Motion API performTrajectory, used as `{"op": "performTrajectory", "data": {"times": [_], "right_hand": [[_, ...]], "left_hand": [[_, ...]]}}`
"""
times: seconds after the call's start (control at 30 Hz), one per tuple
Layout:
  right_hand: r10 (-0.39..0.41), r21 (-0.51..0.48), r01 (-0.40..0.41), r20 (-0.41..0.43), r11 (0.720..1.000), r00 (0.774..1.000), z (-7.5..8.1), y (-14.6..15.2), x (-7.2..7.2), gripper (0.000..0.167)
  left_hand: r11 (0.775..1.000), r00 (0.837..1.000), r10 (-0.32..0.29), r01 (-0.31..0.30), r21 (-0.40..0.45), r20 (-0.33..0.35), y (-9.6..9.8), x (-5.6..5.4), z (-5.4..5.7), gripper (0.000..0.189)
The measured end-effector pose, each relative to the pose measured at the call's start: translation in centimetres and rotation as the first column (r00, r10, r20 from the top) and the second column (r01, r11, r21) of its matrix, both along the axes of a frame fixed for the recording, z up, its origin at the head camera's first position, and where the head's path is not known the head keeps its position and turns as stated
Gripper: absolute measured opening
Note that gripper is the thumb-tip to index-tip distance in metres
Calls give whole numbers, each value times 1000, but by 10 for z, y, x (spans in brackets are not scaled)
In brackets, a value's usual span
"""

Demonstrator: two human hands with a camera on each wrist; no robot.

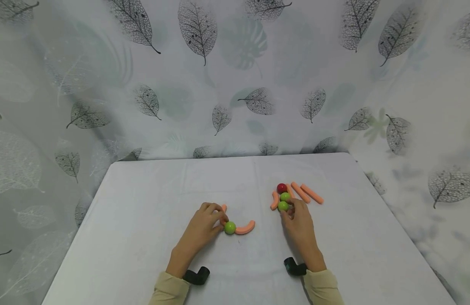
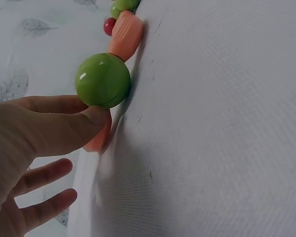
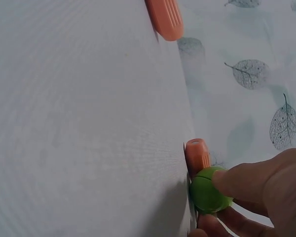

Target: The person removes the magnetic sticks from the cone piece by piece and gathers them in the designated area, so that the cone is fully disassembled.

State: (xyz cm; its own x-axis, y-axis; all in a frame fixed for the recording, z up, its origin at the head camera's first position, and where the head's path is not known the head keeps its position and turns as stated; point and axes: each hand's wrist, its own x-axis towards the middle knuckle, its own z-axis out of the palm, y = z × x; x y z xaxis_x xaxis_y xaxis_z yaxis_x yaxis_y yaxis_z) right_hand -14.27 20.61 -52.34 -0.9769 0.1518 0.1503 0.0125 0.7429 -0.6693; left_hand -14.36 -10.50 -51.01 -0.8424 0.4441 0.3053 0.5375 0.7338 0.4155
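Note:
On the left side of the white table, a green ball (image 1: pixel 230 227) joins an orange curved stick (image 1: pixel 245 228) and a second orange curved stick (image 1: pixel 224 208), partly hidden by fingers. My left hand (image 1: pixel 206 222) pinches this ball (image 2: pixel 102 80) at its edge, thumb in front, while two other fingers stand apart. To the right, my right hand (image 1: pixel 298 222) holds another green ball (image 1: pixel 283 206) between thumb and fingers. A further green ball (image 1: pixel 285 196) and a red ball (image 1: pixel 282 188) line up behind it. In the right wrist view, the thumb presses the held ball (image 3: pixel 207 191).
An orange curved stick (image 1: pixel 274 200) lies left of the right-hand balls. Straight orange sticks (image 1: pixel 300 192) lie to their right, one (image 1: pixel 312 193) farthest out. Leaf-patterned cloth (image 1: pixel 227 84) hangs behind the table (image 1: pixel 151 190).

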Motion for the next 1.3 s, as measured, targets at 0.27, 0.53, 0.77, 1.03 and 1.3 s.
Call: {"op": "performTrajectory", "data": {"times": [0.27, 0.53, 0.77, 1.03, 1.3], "right_hand": [[64, 82, -61, -27, 995, 998, 11, 2, -3, 44], [329, 155, -300, -218, 941, 919, 13, 1, 0, 46], [480, 198, -443, -219, 874, 849, 16, -6, 5, 45], [609, 178, -591, -69, 786, 790, 20, -16, 5, 43], [702, 188, -682, -71, 707, 708, 13, -25, 2, 36]], "left_hand": [[999, 999, -23, 22, -40, -33, 1, 0, 3, 20], [985, 993, -80, 65, -162, -82, -1, -1, 8, 18], [969, 983, -133, 103, -223, -124, -2, -3, 7, 19], [963, 979, -147, 108, -245, -145, -2, -2, 6, 20], [960, 984, -137, 103, -262, -115, 0, -1, 5, 19]]}}
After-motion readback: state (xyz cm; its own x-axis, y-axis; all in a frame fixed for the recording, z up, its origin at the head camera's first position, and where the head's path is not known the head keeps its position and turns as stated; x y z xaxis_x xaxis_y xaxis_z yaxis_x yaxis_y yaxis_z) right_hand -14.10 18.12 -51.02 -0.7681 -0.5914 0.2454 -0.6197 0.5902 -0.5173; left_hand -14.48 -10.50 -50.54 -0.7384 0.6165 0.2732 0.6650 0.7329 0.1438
